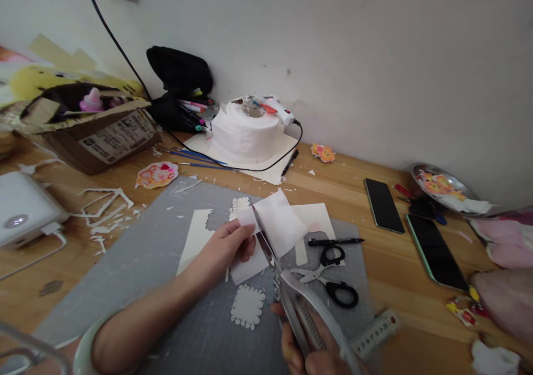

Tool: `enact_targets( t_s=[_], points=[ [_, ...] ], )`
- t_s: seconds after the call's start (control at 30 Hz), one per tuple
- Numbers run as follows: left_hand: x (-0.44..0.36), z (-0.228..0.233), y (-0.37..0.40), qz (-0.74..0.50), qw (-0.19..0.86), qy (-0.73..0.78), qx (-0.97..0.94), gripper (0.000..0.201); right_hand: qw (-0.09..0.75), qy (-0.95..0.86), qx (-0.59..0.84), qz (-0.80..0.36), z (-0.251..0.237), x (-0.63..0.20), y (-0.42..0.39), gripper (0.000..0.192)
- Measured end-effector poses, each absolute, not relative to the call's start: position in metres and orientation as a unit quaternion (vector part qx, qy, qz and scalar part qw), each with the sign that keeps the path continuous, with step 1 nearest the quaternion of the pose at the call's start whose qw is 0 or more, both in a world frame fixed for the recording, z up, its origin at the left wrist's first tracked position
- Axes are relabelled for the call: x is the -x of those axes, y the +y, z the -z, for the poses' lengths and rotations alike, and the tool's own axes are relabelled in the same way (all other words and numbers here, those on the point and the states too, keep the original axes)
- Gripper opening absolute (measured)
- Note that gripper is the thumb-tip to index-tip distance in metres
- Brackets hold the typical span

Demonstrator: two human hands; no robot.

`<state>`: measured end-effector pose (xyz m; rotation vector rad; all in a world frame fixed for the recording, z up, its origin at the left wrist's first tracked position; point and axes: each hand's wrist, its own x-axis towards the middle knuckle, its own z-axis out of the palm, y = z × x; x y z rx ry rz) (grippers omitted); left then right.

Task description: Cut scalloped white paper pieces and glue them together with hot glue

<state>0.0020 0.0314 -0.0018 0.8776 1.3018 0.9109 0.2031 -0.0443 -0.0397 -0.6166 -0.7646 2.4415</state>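
My left hand [235, 239] pinches a sheet of white paper [283, 225] between thumb and fingers, above the cutting mat. Large silver shears [297, 303] are in my right hand [314, 350], its fingers wrapped around the long handles. The shears' blades are apart, with the paper between them, close to my left fingertips. Below the paper lies a small cut-out [248, 307] with a scalloped edge. A second scalloped cut-out [240, 204] shows partly behind my left hand. Black-handled scissors [339, 292] lie to the right of the shears.
The grey cutting mat [137, 264] bears paper offcuts, a black pen [337, 242] and a ruler [377, 330]. Behind it stands a large white roll [245, 133] with a corded glue gun [277, 109] on top. Two phones [383, 204] lie right; a cardboard box [95, 142] stands left.
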Motion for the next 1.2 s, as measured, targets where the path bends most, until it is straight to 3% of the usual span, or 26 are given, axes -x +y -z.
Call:
enact_targets(
  t_s=[0.13,0.3,0.57,0.8,0.93,1.2],
  points=[
    [-0.001,0.000,0.032,-0.393,0.606,0.568,-0.394,0.031,0.227,-0.278,0.214,-0.909,0.044,-0.199,-0.043,0.064],
    [-0.003,-0.004,0.031,-0.405,0.607,0.569,-0.380,0.031,0.280,-0.274,0.206,-0.897,0.039,-0.199,-0.046,0.064],
    [-0.003,-0.006,0.031,-0.425,0.597,0.571,-0.371,0.031,0.275,-0.271,0.152,-0.910,0.039,-0.202,-0.044,0.054],
    [-0.005,-0.008,0.031,-0.422,0.588,0.581,-0.372,0.029,0.233,-0.266,0.181,-0.918,0.038,-0.207,-0.039,0.059],
    [-0.005,-0.009,0.031,-0.422,0.588,0.583,-0.370,0.030,0.166,-0.244,0.205,-0.933,0.038,-0.213,-0.035,0.070],
    [-0.004,-0.005,0.032,-0.428,0.581,0.576,-0.385,0.030,0.150,-0.271,0.213,-0.927,0.038,-0.206,-0.033,0.071]
  ],
)
